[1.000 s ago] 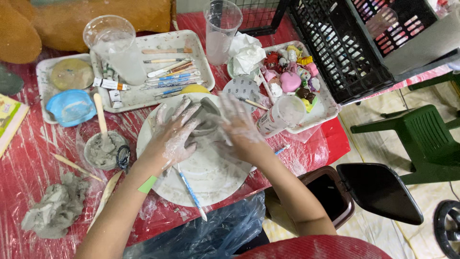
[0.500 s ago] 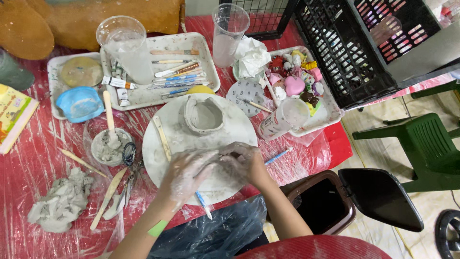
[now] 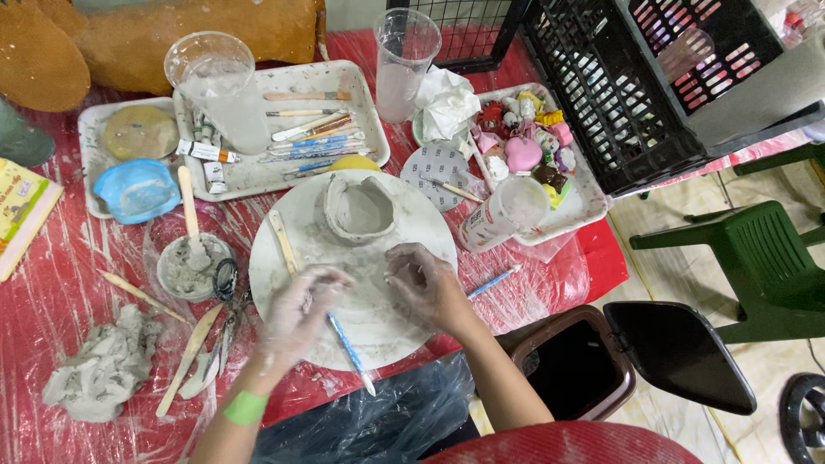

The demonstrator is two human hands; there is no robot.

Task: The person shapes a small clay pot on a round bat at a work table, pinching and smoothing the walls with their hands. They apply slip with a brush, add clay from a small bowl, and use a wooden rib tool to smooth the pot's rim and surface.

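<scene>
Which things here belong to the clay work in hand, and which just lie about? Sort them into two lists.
In use:
left hand, clay-smeared
right hand
round white turntable board
small grey clay pot
blue-handled tool

Lying about:
blue bowl
grey clay lump
clear plastic cup
black crate
green plastic chair

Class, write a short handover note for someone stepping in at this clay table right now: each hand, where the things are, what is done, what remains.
Left hand: clay-coated, resting on the round board, touching the blue-handled tool.
Right hand: curled on the board, fingertips pinched; whether it holds clay is unclear.
Clay pot: upright at the board's far side, untouched, walls formed but uneven.
Wooden stick lies left of it.
Left: rim looks rough, unsmoothed.
</scene>
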